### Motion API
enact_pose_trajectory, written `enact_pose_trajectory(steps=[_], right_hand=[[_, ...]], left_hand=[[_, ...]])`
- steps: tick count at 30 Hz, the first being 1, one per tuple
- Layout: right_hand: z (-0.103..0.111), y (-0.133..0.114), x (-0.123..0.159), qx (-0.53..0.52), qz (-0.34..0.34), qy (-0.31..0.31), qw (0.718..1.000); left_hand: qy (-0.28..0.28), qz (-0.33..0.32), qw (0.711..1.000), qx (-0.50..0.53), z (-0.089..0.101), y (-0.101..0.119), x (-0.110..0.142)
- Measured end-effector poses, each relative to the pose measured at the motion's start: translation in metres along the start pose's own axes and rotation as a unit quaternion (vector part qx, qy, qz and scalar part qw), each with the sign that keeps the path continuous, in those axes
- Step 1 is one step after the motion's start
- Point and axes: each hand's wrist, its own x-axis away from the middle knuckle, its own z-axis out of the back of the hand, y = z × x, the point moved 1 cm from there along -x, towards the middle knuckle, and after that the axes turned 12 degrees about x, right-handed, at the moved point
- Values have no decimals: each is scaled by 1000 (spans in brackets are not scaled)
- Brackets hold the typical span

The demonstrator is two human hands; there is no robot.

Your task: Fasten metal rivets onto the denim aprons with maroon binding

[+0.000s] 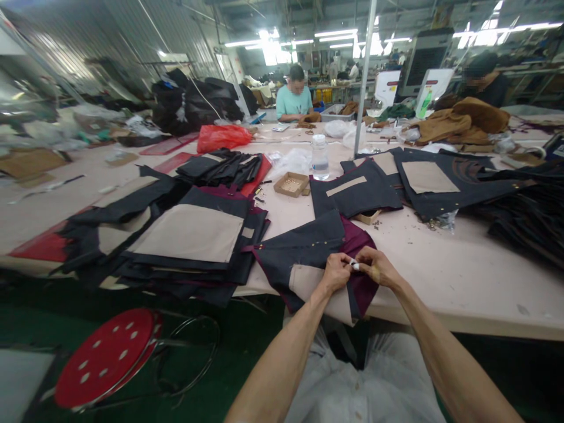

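Note:
A dark grey fabric panel [304, 239] with a maroon underside [359, 235] and a beige patch [308, 281] lies at the table's front edge, partly hanging over it. Small brass-coloured studs dot its upper part. My left hand [338, 271] is closed in a pinch on the panel at the border of grey and maroon. Facing it, my right hand [374, 265] pinches the same spot, fingertips nearly touching. Something white, perhaps tape on the fingers, shows between them. Any small part held there is hidden.
Stacked dark panels [189, 232] lie left, more panels [356, 191] right. A cardboard box [291, 184] of small metal pieces stands near a plastic bottle [320, 157]. A metal pole [365, 76] rises behind. A red stool [108, 358] stands lower left. Two people sit across.

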Motion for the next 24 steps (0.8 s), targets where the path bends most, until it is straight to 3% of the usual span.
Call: enact_pose_trajectory(steps=[8, 16, 24], right_hand=[[8, 7, -9, -32, -14, -30, 999], [-1, 15, -14, -79, -51, -52, 994], [-5, 20, -15, -96, -77, -47, 991]], left_hand=[[-14, 11, 998, 63, -4, -3, -2], [-21, 29, 994, 101, 0, 4, -4], [27, 36, 984, 170, -3, 4, -5]])
